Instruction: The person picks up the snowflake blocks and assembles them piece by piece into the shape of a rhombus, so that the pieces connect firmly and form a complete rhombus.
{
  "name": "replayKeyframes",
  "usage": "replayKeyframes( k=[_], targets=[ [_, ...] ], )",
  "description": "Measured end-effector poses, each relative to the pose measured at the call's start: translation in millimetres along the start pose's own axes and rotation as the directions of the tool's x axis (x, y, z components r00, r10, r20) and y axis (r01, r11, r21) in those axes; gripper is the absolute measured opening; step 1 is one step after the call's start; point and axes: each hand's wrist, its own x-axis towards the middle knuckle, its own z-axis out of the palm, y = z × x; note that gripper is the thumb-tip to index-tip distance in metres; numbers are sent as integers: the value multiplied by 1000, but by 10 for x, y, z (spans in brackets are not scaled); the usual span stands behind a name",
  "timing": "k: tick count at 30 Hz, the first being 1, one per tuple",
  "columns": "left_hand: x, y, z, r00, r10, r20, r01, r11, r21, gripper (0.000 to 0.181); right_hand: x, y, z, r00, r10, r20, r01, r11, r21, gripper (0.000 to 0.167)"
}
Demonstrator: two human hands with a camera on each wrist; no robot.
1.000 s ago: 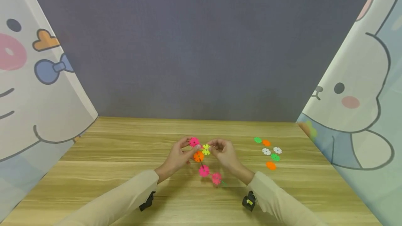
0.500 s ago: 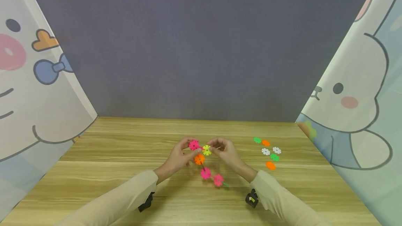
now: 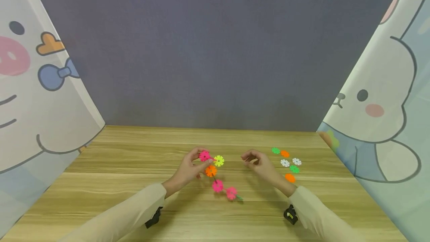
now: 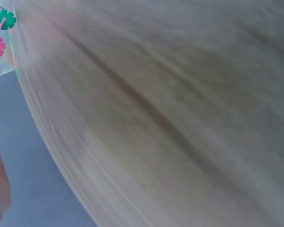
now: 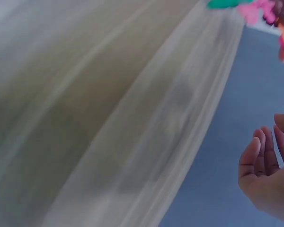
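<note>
My left hand (image 3: pixel 189 168) pinches a linked chain of notched plastic discs above the table. At its upper end are a pink disc (image 3: pixel 204 155) and a yellow disc (image 3: pixel 219 160). From the orange disc (image 3: pixel 211 171) the chain slants down through a dark edge-on piece to a second pink disc (image 3: pixel 217 186), a third pink disc (image 3: pixel 231 193) and a green disc (image 4: pixel 4 20). My right hand (image 3: pixel 264 167) is apart from the chain, to its right. Its fingers are loosely bent and hold nothing, as the right wrist view also shows.
Loose discs lie on the wooden table (image 3: pixel 134 160) at the right: orange (image 3: pixel 290 177), green (image 3: pixel 294 169) and white (image 3: pixel 284 163) ones, several in all. A dark grey panel (image 3: pixel 208 55) stands behind, with cartoon-printed panels at both sides.
My right hand has let go of the yellow disc and moved right, toward the loose discs. The yellow disc stays on the chain, which my left hand has shifted slightly left.
</note>
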Motion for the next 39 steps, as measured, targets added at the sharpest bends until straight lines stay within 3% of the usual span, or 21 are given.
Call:
replayKeyframes(
  k=[9,19,28,39],
  targets=[
    [-16,4,-43,1000,-14,-12,14,1000,2,34,-283,304,-472,999,23,-35,-30,975,-220,16],
    [-20,20,-66,1000,0,-16,0,1000,-6,34,-538,550,-880,999,-6,39,20,930,-366,22],
    [-33,30,-65,1000,-7,-18,7,1000,-8,35,-632,621,-976,990,79,120,-19,901,-432,26],
    [-32,19,-73,1000,-18,-10,18,1000,-6,35,-602,635,-1009,988,73,134,-2,886,-464,24]
  ],
)
